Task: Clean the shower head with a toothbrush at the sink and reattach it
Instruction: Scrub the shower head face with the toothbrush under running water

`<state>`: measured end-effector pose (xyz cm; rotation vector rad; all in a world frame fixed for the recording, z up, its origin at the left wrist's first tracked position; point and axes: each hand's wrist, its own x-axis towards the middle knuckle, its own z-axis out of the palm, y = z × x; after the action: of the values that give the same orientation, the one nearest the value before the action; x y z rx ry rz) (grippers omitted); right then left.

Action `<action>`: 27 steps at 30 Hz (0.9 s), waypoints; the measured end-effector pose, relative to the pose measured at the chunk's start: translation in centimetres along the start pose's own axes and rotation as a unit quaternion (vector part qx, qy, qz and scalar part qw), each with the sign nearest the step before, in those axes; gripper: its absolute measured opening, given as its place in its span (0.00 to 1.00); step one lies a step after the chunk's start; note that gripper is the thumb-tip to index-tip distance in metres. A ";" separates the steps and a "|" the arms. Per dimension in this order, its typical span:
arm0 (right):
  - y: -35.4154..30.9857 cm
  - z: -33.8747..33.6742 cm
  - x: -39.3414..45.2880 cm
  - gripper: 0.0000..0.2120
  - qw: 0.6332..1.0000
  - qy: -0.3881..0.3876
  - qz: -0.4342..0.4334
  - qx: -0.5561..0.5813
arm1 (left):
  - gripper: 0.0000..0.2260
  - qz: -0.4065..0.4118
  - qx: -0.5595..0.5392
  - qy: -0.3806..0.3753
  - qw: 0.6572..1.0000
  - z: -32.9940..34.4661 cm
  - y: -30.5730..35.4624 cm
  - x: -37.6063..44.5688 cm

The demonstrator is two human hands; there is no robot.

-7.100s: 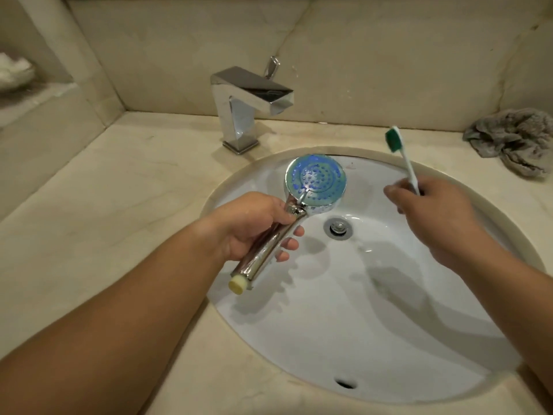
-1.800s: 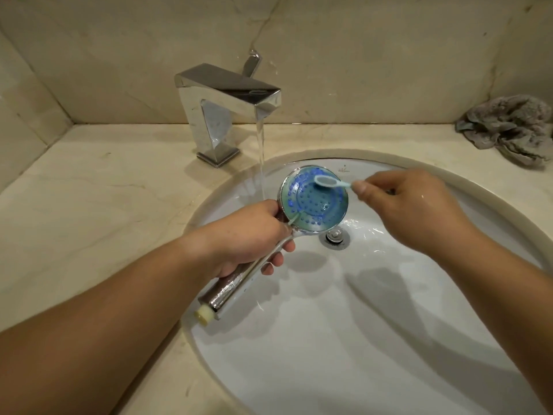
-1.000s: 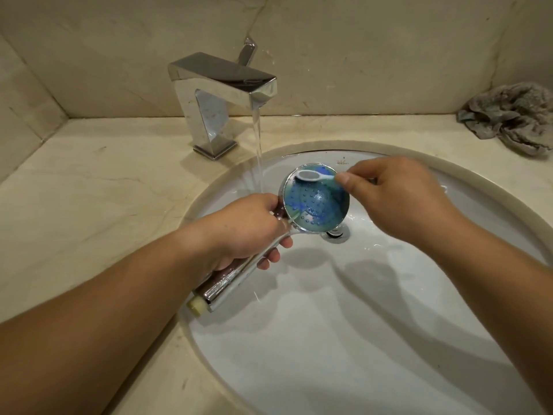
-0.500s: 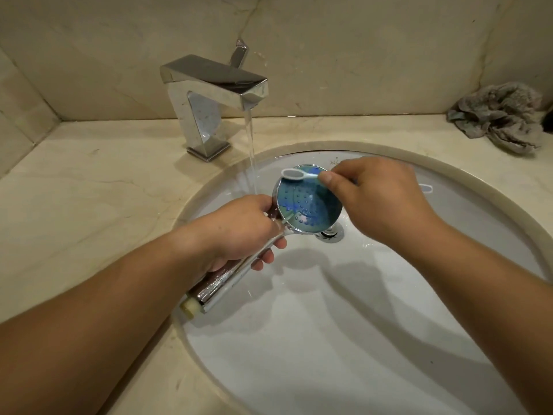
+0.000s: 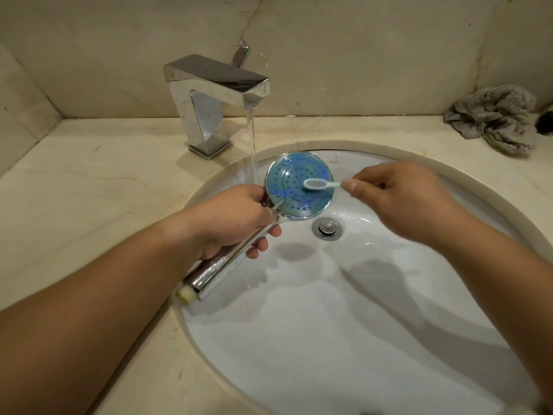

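Your left hand (image 5: 230,220) wraps the polished chrome handle of the round, blue-faced shower head (image 5: 299,187), held over the white glazed sink (image 5: 344,339). Your right hand (image 5: 398,199) pinches the pale plastic toothbrush (image 5: 317,184), bristles down on the dimpled face. Scrub each nozzle row using short strokes. Keep the face beside the chrome faucet (image 5: 215,97) stream.

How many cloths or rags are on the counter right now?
1. A crumpled grey rag lies on the counter's far right, against the wall. Something dark at the frame edge beside it can't be identified.
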<state>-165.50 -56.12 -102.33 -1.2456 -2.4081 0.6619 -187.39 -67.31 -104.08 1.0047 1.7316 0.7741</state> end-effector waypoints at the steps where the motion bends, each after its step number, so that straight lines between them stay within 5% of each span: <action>1: 0.3 -0.3 0.1 0.13 1.000 0.009 0.007 0.009 | 0.08 -0.001 -0.009 0.000 1.000 0.0 0.0 0.0; 16: -1.3 1.2 -0.6 0.13 0.986 0.022 -0.134 -0.101 | 0.09 -0.010 -0.038 -0.007 0.999 0.4 0.1 0.2; 22: -1.3 0.6 0.1 0.16 0.994 0.051 -0.076 -0.059 | 0.08 -0.006 -0.016 0.000 1.000 0.4 0.0 0.4; 27: -3.2 2.4 0.6 0.17 0.985 0.008 -0.108 -0.138 | 0.09 0.009 0.011 0.008 1.000 0.6 -0.2 0.5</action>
<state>-169.16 -57.87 -102.47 -1.0588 -2.6371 0.2617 -187.01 -66.90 -104.66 1.0318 1.7509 0.7789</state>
